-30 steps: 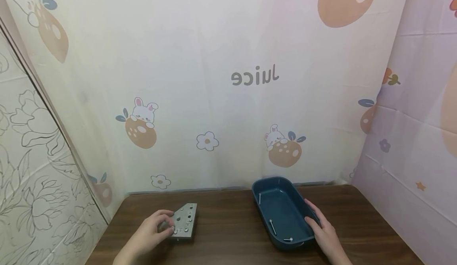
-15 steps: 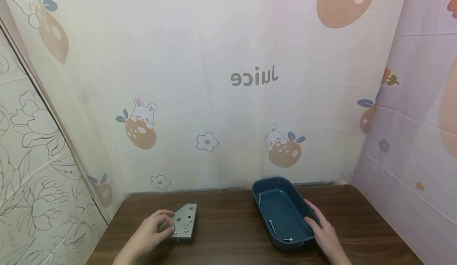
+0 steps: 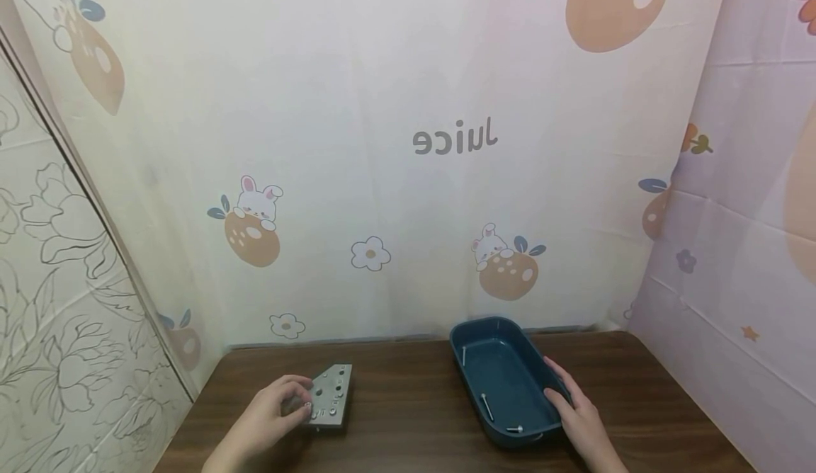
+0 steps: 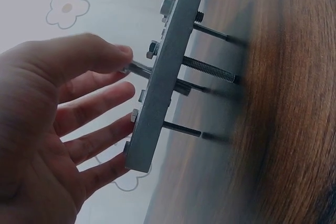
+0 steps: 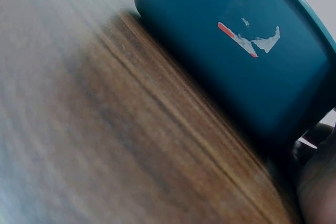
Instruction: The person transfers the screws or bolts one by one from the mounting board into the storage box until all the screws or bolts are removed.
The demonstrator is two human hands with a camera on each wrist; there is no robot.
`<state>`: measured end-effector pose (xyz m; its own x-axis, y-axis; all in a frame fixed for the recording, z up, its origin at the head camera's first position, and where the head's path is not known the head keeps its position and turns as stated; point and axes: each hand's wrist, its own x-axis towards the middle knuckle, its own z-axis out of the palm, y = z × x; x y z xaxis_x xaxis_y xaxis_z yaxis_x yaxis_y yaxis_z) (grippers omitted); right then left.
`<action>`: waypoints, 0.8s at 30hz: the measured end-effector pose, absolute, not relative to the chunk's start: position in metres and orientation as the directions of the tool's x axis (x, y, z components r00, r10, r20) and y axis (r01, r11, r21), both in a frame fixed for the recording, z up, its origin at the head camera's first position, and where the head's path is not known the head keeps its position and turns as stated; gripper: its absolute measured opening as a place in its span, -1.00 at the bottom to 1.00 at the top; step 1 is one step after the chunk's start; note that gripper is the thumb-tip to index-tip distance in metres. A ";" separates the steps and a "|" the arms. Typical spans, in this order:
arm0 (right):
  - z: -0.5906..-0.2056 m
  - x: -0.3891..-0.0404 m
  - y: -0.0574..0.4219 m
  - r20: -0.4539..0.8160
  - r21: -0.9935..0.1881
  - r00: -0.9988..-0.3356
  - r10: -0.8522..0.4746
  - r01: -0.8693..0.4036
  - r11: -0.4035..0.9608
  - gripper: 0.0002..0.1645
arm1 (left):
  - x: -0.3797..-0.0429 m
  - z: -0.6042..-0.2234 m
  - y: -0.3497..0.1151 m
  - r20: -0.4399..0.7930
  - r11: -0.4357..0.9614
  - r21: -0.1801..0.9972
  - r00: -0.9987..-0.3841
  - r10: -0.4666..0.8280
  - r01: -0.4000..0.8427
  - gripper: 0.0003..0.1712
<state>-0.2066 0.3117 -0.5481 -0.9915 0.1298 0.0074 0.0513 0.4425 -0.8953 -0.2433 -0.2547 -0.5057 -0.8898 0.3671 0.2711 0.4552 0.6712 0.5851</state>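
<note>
In the left wrist view my left hand (image 4: 47, 98) pinches a bolt (image 4: 139, 70) between thumb and index finger. That bolt sits in a thick grey metal plate (image 4: 160, 93) with a slanted corner. The other fingertips lie close to the plate's face. Several more bolts stand in the plate, their threaded shanks (image 4: 210, 70) sticking out underneath toward the table. At the right, my right hand (image 3: 579, 416) grips the side of a dark teal tray (image 3: 510, 370), thumb over the rim and fingers along the outer wall. Part of the plate is hidden behind the left hand in the head view.
Loose bolts lie in the tray: one long bolt (image 3: 487, 406), a bolt near the front (image 3: 513, 429) and another by the left wall (image 3: 464, 355). The brown wooden table (image 3: 401, 402) ends at a patterned curtain (image 3: 382, 175); more patterned sheets hang at both sides.
</note>
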 end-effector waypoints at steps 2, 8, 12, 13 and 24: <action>-0.549 -0.206 0.311 0.030 -0.896 -0.991 0.127 0.029 0.442 -0.24 | -0.244 -0.506 -0.254 0.286 0.673 0.575 -0.885 0.366 0.465 -0.80; -0.550 -0.206 0.311 0.056 -0.895 -0.991 0.120 0.003 0.446 -0.24 | -0.244 -0.506 -0.253 0.295 0.682 0.567 -0.887 0.356 0.462 -0.78; -0.550 -0.207 0.311 0.056 -0.894 -0.991 0.120 0.003 0.447 -0.24 | -0.245 -0.506 -0.252 0.303 0.690 0.556 -0.886 0.350 0.463 -0.75; -0.551 -0.207 0.311 0.056 -0.895 -0.991 0.119 0.003 0.447 -0.24 | -0.245 -0.506 -0.252 0.304 0.690 0.556 -0.886 0.349 0.463 -0.75; -0.552 -0.207 0.312 0.052 -0.893 -0.992 0.117 0.007 0.449 -0.22 | -0.245 -0.506 -0.252 0.313 0.689 0.560 -0.887 0.338 0.460 -0.75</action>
<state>-0.2073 0.3120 -0.5517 -0.9918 0.1171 0.0516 0.0066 0.4494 -0.8933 -0.2452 -0.2516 -0.5060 -0.8874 0.3384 0.3131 0.4603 0.6888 0.5600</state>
